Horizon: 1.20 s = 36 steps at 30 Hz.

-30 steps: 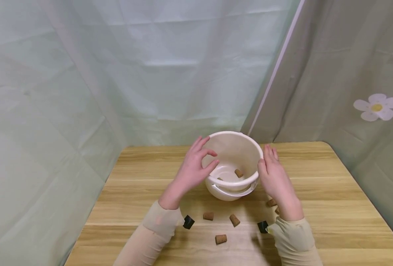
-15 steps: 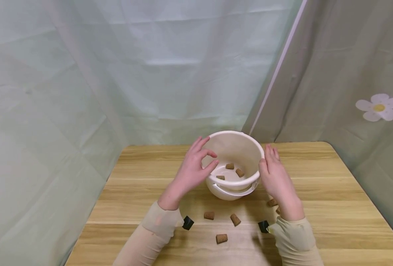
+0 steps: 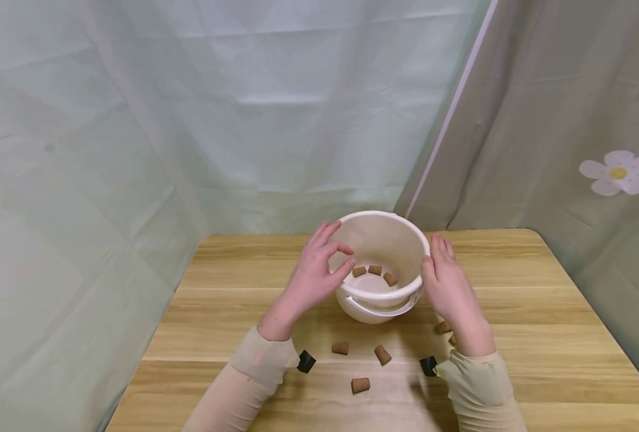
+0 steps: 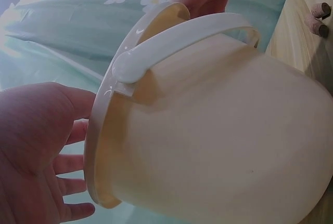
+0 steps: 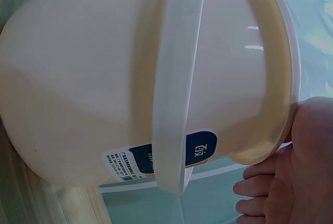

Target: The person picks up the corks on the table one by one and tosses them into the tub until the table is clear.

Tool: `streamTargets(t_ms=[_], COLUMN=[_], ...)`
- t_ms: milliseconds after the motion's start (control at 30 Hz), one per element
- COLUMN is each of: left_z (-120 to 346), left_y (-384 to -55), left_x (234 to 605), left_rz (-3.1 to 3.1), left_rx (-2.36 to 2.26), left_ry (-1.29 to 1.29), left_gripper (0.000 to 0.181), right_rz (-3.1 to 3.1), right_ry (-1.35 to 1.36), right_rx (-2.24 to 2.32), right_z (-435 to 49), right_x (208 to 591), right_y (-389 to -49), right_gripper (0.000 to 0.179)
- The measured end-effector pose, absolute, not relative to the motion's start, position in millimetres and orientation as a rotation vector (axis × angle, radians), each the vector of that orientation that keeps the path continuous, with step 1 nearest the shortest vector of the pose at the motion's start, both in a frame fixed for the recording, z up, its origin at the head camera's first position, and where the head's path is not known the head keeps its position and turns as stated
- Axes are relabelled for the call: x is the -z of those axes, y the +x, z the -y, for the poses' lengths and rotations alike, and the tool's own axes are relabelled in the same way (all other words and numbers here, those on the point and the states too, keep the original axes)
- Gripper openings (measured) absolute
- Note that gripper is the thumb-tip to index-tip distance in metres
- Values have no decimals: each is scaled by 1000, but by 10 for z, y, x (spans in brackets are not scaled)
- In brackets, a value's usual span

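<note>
A cream bucket stands upright at the middle of the wooden table, its handle hanging down on the near side. Inside it lie three corks. My left hand is at the left rim, thumb and index finger bent with a gap between them. In the left wrist view, the fingertips of this left hand pass behind the rim. My right hand lies along the bucket's right side, fingers straight, thumb at the rim. A label shows on the bucket in the right wrist view.
More corks lie on the table nearer me: one on the left, one slanted, one in front. Others lie beside my right wrist. Curtains hang behind and at both sides.
Corks have shifted inside the bucket: fewer showed a second ago, and the leftmost has moved toward the far side. Both hands and the bucket have stayed in place.
</note>
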<state>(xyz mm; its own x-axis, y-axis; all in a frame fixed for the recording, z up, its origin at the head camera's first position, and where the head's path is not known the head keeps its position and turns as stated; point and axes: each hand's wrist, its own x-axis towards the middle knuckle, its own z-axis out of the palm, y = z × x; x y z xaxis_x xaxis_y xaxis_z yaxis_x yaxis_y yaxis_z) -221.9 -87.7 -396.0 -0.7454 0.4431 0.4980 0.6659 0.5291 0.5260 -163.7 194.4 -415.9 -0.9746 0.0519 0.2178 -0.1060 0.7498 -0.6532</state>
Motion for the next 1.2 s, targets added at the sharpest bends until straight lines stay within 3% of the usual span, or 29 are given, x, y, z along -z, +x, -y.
streamTargets(t_ms=[1200], left_z=[1487], left_y=[-1895], left_x=[4223], left_rz=[2394], left_rx=[1304], left_ry=[-768], left_gripper=[15], right_rz=[2731], right_ry=[47], right_rx=[-1056], right_z=[-1945], right_x=[4150], right_y=[-1619], right_gripper=[66])
